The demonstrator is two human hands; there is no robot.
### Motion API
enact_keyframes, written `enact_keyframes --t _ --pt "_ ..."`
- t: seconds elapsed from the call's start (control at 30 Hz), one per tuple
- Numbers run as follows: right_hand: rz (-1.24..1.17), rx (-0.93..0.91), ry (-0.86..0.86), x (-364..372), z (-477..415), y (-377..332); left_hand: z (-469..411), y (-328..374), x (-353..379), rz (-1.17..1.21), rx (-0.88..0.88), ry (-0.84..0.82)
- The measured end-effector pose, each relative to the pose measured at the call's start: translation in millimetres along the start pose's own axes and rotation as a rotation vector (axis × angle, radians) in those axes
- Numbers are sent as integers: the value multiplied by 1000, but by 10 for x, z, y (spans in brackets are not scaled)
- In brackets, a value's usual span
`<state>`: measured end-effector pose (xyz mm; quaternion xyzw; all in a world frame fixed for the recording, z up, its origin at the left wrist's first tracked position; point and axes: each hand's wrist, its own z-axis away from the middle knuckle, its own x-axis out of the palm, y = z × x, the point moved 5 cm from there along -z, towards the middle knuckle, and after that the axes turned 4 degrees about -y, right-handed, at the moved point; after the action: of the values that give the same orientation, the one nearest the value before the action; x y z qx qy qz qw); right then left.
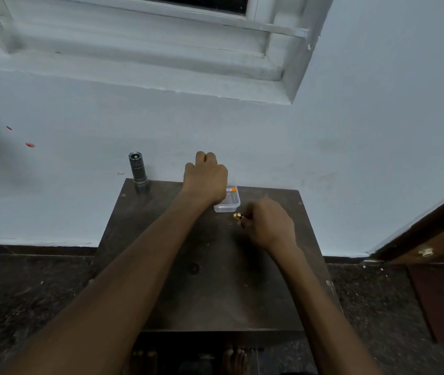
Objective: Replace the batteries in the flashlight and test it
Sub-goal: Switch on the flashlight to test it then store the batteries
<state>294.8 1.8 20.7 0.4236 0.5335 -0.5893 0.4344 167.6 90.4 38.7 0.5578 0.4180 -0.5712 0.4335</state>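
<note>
Bare forearms (pixel 134 280) span the dark table (pixel 215 293): right hand (pixel 269 226) pinches a gold-capped battery (pixel 238 215) pointing left; left hand (pixel 206 180), curled, contents hidden, is nearer the upright grey metal flashlight (pixel 137 169) upper left.

table (pixel 215 293) dark wood | flashlight (pixel 137 169) upright, far-left corner | clear plastic box (pixel 229 204) far edge, right of centre

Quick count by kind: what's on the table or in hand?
Flashlight: 1
Clear container: 1
Batteries: 2 (orange-tipped battery in the container, gold-tipped battery in the right hand)
Total: 4
</note>
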Motion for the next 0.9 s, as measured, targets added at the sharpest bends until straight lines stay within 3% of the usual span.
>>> enact_keyframes --t 0.17,0.27,0.37,0.5,0.77,0.9 --pt "-71 -88 83 -222 -182 11 -157 -51 120 -44 31 -67" --pt "-71 -147 87 -253 -327 -95 -144 -117 66 161 29 27" --pt "-20 -184 66 -249 -480 -246 -74 -280 24 409 -79 138" --pt "128 -194 -10 -195 -682 -395 30 -435 102 587 -203 136" --pt "190 -157 -146 34 -933 -396 74 -341 190 633 -289 34" --pt "259 -143 -110 63 -924 -378 66 -312 256 630 -268 -11"
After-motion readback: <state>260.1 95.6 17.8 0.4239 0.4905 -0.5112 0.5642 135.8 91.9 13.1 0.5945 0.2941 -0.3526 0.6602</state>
